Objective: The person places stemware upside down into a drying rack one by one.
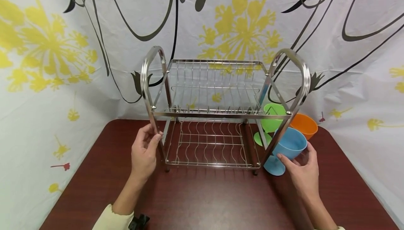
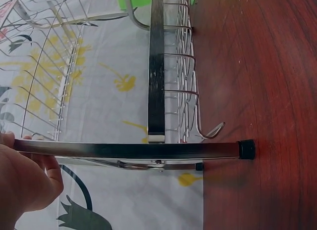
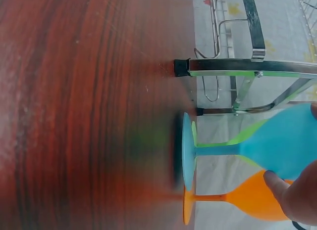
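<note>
A two-tier chrome dish rack (image 1: 221, 115) stands on the dark red wooden table, its wire shelves bare. My left hand (image 1: 144, 154) grips the rack's front left post, fingers and thumb around it; the left wrist view shows the same post (image 2: 124, 150) from the side. At the rack's right side my right hand (image 1: 303, 174) holds a blue plastic goblet (image 1: 289, 141) by its bowl, thumb in front and fingers behind. The goblet is upright, its foot (image 3: 188, 152) close over the tabletop.
Behind the blue goblet, beside the rack, stand a green goblet (image 1: 274, 113) and an orange goblet (image 1: 303, 124). A white cloth (image 1: 104, 47) with yellow and dark flower prints hangs behind the table (image 1: 208, 195). A black object (image 1: 139, 221) shows near the left sleeve.
</note>
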Demonstrator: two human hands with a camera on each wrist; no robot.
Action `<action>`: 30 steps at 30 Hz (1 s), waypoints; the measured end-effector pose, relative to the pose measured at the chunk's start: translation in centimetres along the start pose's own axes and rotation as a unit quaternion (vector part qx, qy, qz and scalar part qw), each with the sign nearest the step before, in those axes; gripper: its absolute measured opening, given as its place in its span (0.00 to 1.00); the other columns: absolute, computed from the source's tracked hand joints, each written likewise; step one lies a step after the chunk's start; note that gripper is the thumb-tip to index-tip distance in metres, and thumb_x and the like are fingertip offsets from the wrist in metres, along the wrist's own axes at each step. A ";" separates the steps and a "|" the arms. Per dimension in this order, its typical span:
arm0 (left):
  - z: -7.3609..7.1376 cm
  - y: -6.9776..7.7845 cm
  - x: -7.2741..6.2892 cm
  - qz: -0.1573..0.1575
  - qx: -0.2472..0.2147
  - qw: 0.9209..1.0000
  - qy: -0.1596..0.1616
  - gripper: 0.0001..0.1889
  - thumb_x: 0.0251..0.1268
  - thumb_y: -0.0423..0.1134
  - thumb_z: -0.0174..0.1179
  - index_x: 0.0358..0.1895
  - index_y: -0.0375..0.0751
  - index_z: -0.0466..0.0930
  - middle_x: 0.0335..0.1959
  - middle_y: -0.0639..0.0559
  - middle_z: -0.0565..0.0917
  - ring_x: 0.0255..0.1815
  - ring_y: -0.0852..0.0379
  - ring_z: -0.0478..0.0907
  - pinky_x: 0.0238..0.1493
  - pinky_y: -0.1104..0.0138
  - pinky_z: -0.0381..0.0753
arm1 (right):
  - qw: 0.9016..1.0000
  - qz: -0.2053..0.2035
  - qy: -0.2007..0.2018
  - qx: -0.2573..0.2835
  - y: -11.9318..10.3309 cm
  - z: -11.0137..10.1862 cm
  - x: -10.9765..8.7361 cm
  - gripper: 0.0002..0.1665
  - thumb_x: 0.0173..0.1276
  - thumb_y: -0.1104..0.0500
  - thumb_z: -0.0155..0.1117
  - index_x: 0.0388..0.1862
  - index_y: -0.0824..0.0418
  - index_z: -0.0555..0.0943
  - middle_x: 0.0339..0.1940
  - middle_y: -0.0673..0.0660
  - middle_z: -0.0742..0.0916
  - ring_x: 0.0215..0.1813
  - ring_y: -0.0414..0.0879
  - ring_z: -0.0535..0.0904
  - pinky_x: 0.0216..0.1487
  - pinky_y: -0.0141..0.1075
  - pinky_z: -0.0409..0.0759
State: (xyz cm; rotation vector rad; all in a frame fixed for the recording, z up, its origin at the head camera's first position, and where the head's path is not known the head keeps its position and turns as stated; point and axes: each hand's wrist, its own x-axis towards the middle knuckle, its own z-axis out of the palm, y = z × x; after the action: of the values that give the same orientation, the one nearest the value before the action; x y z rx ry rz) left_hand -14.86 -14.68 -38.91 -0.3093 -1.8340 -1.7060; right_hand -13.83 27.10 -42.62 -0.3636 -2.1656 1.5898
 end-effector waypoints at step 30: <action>-0.8 -0.1 0.4 0.007 -0.005 0.999 -0.044 0.13 0.68 0.23 0.54 0.54 0.26 0.72 0.38 0.45 0.78 0.39 0.55 0.78 0.43 0.74 0.79 | 0.970 -0.025 -0.033 0.238 -2.1 -1.5 -0.8 0.48 0.56 0.82 0.62 0.74 0.58 0.61 0.68 0.60 0.69 0.64 0.52 0.67 0.53 0.21 0.77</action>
State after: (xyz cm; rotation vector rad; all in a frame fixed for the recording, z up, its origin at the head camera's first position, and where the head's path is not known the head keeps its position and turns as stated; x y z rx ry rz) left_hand -15.03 -15.52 -38.75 -0.4065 -1.8836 -1.7168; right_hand -12.31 27.34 -40.42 -0.1040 -1.7388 2.0402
